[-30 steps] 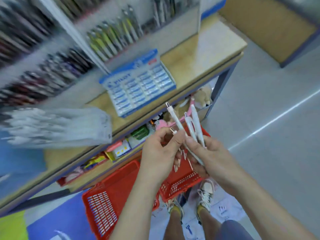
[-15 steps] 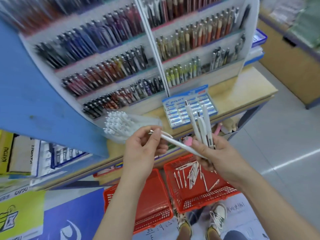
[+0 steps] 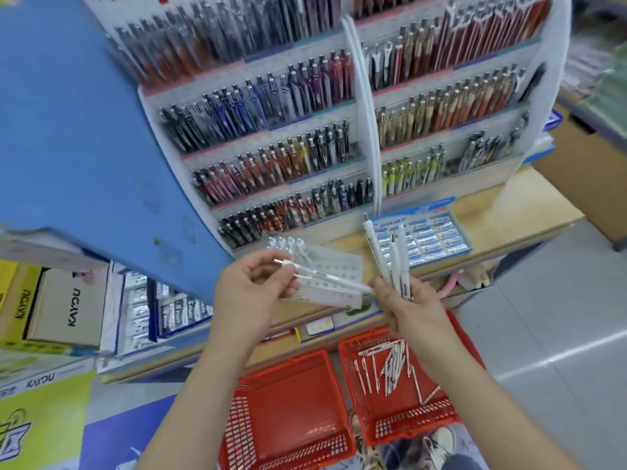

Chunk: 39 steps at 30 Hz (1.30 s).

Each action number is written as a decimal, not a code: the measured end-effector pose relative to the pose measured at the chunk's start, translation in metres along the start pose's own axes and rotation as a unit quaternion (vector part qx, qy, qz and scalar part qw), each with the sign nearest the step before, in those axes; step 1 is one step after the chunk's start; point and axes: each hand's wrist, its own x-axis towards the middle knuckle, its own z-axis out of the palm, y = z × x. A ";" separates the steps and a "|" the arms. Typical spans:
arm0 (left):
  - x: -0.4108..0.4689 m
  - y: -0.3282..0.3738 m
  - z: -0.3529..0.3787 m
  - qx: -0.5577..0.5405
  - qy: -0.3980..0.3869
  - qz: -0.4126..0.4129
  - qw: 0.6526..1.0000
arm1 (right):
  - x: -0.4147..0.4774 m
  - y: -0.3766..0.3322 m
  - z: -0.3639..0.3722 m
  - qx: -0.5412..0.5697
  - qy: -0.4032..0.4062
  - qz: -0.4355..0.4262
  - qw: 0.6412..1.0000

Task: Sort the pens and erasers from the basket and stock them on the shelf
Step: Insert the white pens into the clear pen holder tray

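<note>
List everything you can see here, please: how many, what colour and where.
display pens: many, mixed colours, in tiered racks above the shelf
eraser box: one, blue, on the wooden shelf
clear tray: one, holding white pens, on the shelf behind the left hand
baskets: two, red, on the floor: left basket, right basket
loose pens: many, white, in the right basket
pen bundle: three, white, upright in the right hand
single pen: one, white, between the hands
left hand: pinches the single pen
right hand: grips the pen bundle
</note>
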 end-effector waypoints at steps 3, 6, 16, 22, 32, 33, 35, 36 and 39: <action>0.020 0.001 -0.007 0.061 0.039 0.037 0.997 | 0.011 0.009 0.000 0.011 0.012 0.028 0.999; 0.036 -0.001 -0.007 0.160 0.057 0.076 0.983 | 0.025 0.014 -0.001 -0.017 0.034 0.043 0.998; 0.055 -0.018 0.014 0.363 0.041 0.190 0.911 | 0.058 0.020 0.001 -0.091 0.083 0.014 0.992; 0.067 -0.023 0.028 0.418 0.020 0.221 0.881 | 0.059 0.023 0.001 -0.114 0.060 0.015 0.991; 0.086 -0.032 0.041 0.495 -0.011 0.249 0.833 | 0.059 0.024 -0.003 -0.083 0.018 0.013 0.996; 0.089 -0.032 0.041 0.499 -0.007 0.257 0.828 | 0.059 0.024 -0.003 -0.083 0.016 0.016 0.996; 0.094 -0.034 0.042 0.509 -0.012 0.258 0.821 | 0.060 0.025 -0.003 -0.084 0.013 0.022 0.996; 0.096 -0.035 0.042 0.515 -0.021 0.250 0.820 | 0.059 0.025 -0.002 -0.085 0.011 0.024 0.996; 0.100 -0.037 0.045 0.526 -0.048 0.228 0.818 | 0.058 0.027 0.000 -0.082 0.008 0.023 0.996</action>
